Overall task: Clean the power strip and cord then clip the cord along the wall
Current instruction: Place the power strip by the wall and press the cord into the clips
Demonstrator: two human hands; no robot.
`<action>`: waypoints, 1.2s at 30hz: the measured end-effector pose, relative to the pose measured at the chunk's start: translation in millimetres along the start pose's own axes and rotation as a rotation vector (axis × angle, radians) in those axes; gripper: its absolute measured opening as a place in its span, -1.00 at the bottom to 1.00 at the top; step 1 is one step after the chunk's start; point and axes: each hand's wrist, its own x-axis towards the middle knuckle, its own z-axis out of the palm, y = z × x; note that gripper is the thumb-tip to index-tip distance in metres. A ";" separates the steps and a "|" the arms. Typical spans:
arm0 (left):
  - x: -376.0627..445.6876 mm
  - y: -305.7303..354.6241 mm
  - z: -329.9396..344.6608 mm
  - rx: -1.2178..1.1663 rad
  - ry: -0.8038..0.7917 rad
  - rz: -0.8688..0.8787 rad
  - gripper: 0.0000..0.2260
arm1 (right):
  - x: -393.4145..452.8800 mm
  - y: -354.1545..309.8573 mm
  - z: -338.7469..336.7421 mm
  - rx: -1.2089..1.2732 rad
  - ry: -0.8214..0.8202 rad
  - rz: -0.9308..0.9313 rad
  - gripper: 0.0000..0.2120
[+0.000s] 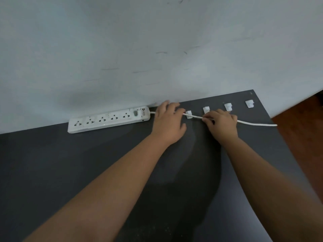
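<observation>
A person's left hand (168, 122) and right hand (222, 124) pinch the white cord (194, 116) on the dark worktop (87, 163), the power strip (109, 121) beyond the left fingers; tugging hard could pop the cord from the first clip (189, 114).

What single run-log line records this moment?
left hand: holds cord | right hand: pinches cord | first clip: cord across | other clips: empty

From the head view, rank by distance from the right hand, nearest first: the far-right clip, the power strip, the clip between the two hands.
From the right hand:
1. Clip between the hands, just to its left.
2. Far-right clip, near the table's right edge.
3. Power strip, beyond the left hand.
</observation>
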 end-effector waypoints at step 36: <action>78.3 11.5 16.4 -0.128 -0.296 -0.174 -0.87 | -20.6 2.7 32.1 -0.056 0.334 -0.014 -0.80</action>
